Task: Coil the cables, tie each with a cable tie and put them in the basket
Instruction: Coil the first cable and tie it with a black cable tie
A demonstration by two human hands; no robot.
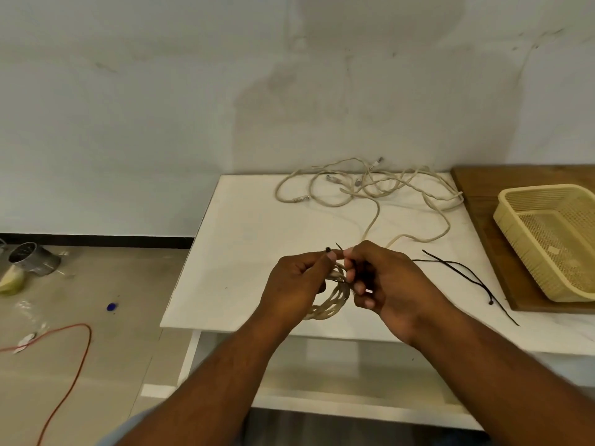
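Pale, stained wall backs a white table seen from the head camera, with a wooden board butting against its right side.

Two bare hands meet over the near middle of the table. The left hand pinches one black cable tie between thumb and forefinger just behind its square head, with the other fingers curled in. The right hand has its thumb tip against the same tie and its fingers curled round the black band. One coiled cable, beige and wound in several turns, hangs between the two hands just above the tabletop, with the tie wrapped over its top.

One tangle of loose cables, also beige, lies at the far edge against the wall. Four plug ends can be counted in it, but the number of separate cables cannot be told. A strand runs from the tangle toward the hands.

Two spare ties, both black, lie crossed on the table to the right of the hands, well short of the board.

One cream plastic basket sits on the board at the right, partly cut off by the frame, its perforated floor in plain sight.

On the floor to the left are one metal can lying on its side, one orange cord and one small blue object.
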